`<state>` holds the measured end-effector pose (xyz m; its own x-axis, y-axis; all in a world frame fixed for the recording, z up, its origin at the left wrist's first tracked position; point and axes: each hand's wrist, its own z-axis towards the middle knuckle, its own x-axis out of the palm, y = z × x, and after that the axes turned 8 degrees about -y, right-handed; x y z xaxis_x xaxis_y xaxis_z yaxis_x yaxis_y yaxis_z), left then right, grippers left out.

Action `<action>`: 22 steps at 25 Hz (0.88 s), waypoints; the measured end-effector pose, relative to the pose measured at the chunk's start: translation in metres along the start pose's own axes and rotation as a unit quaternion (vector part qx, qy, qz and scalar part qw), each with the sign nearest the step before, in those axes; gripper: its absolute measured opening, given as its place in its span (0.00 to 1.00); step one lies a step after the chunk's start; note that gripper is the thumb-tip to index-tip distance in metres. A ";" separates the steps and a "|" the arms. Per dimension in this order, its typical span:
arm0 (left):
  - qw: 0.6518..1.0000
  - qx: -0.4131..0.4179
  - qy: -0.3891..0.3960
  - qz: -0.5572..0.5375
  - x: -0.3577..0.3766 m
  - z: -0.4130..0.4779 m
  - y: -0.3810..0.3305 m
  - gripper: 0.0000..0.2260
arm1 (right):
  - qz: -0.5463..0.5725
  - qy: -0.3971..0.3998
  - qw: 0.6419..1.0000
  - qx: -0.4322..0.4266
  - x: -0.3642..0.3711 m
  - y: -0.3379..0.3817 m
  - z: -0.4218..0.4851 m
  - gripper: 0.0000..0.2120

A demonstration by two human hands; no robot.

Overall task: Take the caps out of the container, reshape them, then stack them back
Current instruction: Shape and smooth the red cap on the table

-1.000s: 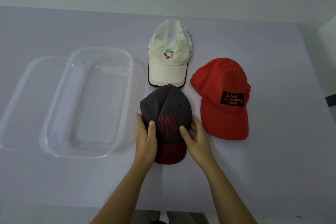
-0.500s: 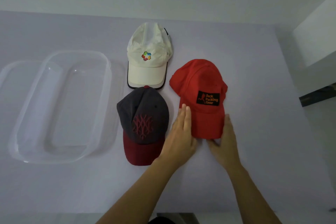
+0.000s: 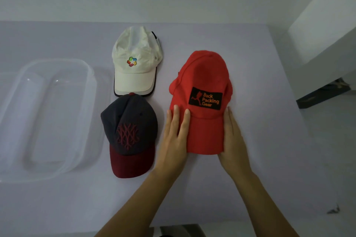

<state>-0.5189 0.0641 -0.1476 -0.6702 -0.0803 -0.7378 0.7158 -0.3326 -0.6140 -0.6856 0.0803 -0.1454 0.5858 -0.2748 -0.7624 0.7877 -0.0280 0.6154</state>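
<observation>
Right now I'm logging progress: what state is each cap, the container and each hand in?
Red cap: on table, brim between both hands.
White cap: on table, untouched.
Grey cap: on table, untouched.
Container: empty.
Left hand: fingers straight on red brim.
Right hand: fingers straight along red brim.

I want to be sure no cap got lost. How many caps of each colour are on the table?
white cap: 1
red cap: 1
grey cap with a dark red brim: 1
Total: 3 caps
</observation>
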 end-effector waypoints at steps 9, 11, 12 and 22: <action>0.959 -0.144 0.027 -0.243 -0.042 -0.001 -0.021 0.33 | 0.383 0.046 0.918 0.096 -0.015 0.074 -0.008 0.26; 0.929 -0.170 0.014 -0.327 -0.043 -0.007 -0.035 0.32 | 0.386 0.065 0.913 0.117 -0.014 0.079 -0.017 0.29; 0.918 -0.184 0.009 -0.351 -0.044 -0.009 -0.042 0.32 | 0.384 0.071 0.913 0.117 -0.013 0.080 -0.021 0.29; 0.982 -0.046 0.039 -0.179 -0.074 0.031 -0.005 0.32 | 0.292 0.070 0.950 0.083 -0.037 0.055 -0.002 0.33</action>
<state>-0.4788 0.0420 -0.0812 -0.8678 0.0987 -0.4870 0.4543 -0.2396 -0.8580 -0.6636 0.0909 -0.0841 0.9426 -0.1604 -0.2929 0.2862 -0.0641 0.9560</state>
